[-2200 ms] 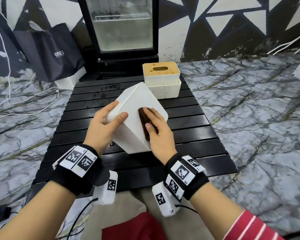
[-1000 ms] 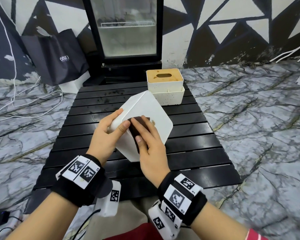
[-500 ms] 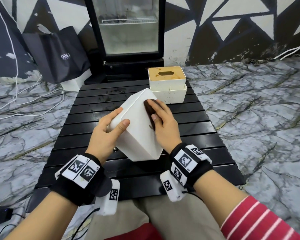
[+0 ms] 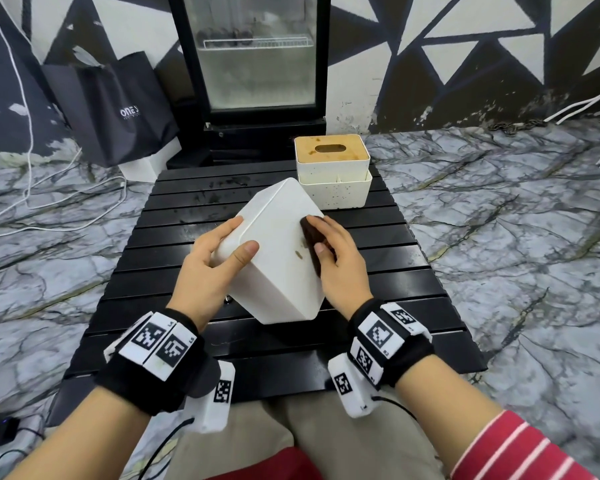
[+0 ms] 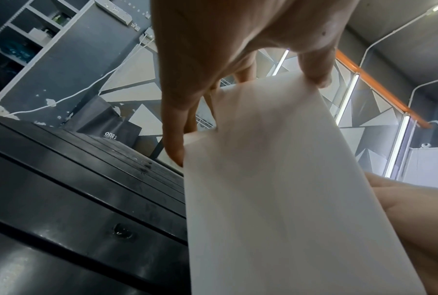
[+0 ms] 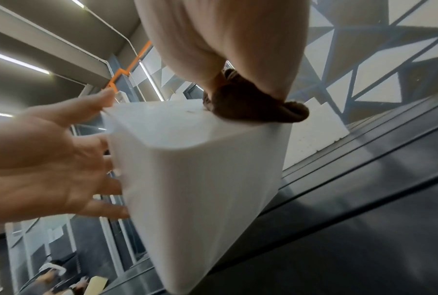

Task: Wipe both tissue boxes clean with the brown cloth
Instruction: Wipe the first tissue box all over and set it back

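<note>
A plain white tissue box (image 4: 274, 271) stands tilted on one corner on the black slatted table (image 4: 413, 306). My left hand (image 4: 238, 237) grips its left edge, thumb on the upward face and fingers round the far side. My right hand (image 4: 326, 237) holds the brown cloth (image 4: 309, 233) against the right edge of that face. A small brown spot (image 4: 298, 253) shows just left of the cloth. In the right wrist view the cloth (image 6: 251, 107) is bunched under the hand on the box (image 6: 200, 169). The second tissue box (image 4: 331, 152), with a stained wooden lid, stands at the table's back.
A white speckled tray (image 4: 335, 194) sits against the front of the second box. Dark smears (image 4: 229, 183) mark the far slats. A glass-door fridge (image 4: 257, 64) and a black bag (image 4: 118, 105) stand behind the table. Marble floor lies on both sides.
My right hand slid the cloth across the upward face, from beside my left thumb to the right edge. My left hand kept the box tilted in the same spot.
</note>
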Action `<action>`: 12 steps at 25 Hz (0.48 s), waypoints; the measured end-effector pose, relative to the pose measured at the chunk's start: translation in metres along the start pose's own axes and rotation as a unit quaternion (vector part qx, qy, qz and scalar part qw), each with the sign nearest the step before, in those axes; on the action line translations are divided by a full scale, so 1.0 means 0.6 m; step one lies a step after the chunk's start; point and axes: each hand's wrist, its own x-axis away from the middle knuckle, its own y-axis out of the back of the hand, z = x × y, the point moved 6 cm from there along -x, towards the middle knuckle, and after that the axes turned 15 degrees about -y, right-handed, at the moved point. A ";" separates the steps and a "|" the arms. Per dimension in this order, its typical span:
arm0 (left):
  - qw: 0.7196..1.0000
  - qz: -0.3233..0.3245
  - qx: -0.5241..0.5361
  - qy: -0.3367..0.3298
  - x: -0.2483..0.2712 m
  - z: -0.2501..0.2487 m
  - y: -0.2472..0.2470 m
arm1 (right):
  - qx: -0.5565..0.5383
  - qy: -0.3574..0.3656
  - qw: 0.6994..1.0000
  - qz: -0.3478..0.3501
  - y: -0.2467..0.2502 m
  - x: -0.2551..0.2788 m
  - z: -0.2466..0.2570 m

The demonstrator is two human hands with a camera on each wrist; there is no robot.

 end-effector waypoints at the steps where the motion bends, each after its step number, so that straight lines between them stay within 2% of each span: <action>1: 1.000 -0.001 -0.003 -0.006 0.002 -0.004 -0.002 | -0.002 -0.015 1.000 -0.004 0.005 -0.005 -0.003; 4: 1.000 -0.003 -0.011 -0.022 0.004 -0.015 -0.007 | -0.014 -0.032 0.999 -0.024 0.002 0.004 0.001; 12: 0.991 0.061 -0.088 -0.084 0.013 -0.037 -0.032 | -0.058 0.067 0.996 0.007 -0.015 0.048 0.075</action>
